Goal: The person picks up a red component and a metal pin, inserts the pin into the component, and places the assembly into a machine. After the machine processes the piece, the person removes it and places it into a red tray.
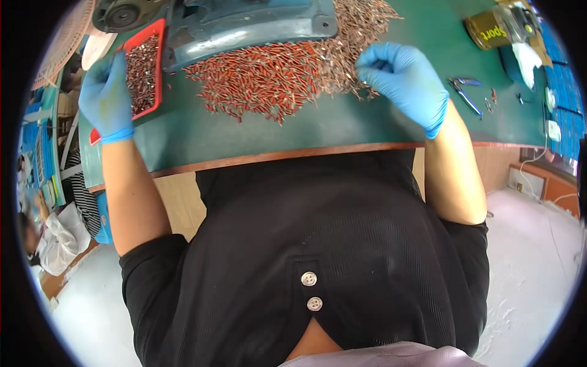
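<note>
Left hand (107, 98), blue glove, is hovering at the left rim of the red tray (158, 37); fingers are curled loosely over the tray's outer edge. Can't tell whether it's pinching a part or empty.

Right hand (403, 82), also gloved, is sitting at the right edge of the pile of small red-and-metal parts (269, 76). Thumb and forefinger are pinched together at the pile's fringe; whether a part is between them is too small to tell.

The pile is lying mid-table on the green work surface (306, 128), spreading from just beside the tray to the right hand and running up under the front lip of the blue-grey machine base (244, 24). The tray is holding more of the same parts and sitting tight against the machine's left side.

Edges: the table's front edge is curving just below both wrists, with a bare green strip between pile and edge. The tray's lower left corner is sitting near the table's left edge.

Open room: bare green surface right of the right hand, up to the small pliers (465, 92). A brown can (489, 27) is standing well apart, far right corner. Another person (52, 238) is sitting at lower left, clear of the table.
</note>
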